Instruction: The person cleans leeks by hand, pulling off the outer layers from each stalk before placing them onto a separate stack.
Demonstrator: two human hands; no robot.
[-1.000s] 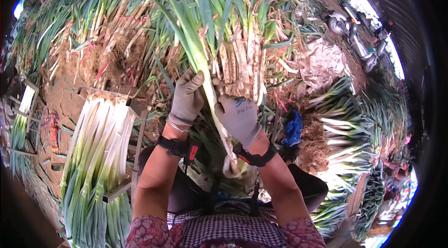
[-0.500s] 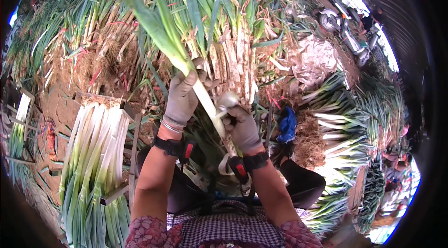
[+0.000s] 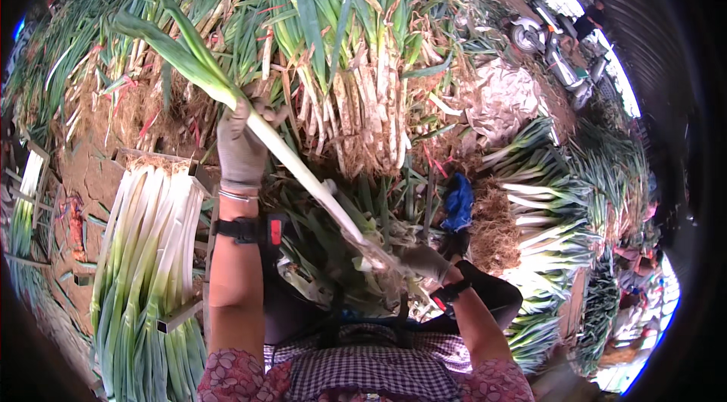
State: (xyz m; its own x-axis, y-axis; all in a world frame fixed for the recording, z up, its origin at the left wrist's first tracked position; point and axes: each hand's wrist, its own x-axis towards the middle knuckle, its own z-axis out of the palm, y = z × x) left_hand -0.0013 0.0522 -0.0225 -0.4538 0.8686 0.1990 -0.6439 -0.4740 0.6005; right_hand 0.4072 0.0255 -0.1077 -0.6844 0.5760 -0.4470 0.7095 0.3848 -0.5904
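I've the left fingers (image 3: 234, 122) clamped round a leek (image 3: 291, 154), seemingly mostly peeled, ragged skin (image 3: 372, 253) remaining by the right fingers (image 3: 416, 259), whose grip I can't tell.

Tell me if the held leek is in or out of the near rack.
Out: the left hand grips the leek in the air, clear of the rack.

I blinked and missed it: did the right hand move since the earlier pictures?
Yes, the right hand moved down and rightward: earlier about level with the crumpled blue thing, it is now lower and closer.
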